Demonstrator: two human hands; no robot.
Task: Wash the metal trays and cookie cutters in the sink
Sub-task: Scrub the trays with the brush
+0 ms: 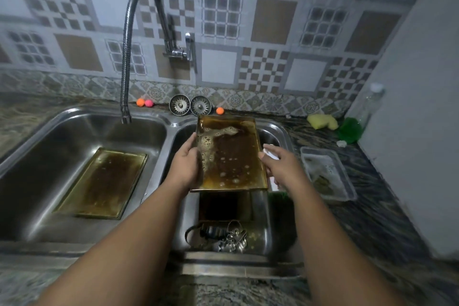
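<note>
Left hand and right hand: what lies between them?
In the head view, a stained metal tray with soap foam lies between them. The left hand grips its left edge; the right hand is by its right edge.

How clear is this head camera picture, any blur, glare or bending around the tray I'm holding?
Head view: dim, bluish light; the wide lens bows the patterned wall tiles and the steel double sink rim; glare streaks the left basin wall; the soapy brown metal tray is fairly sharp, the right hand and clear plastic bottle smeared.
</note>
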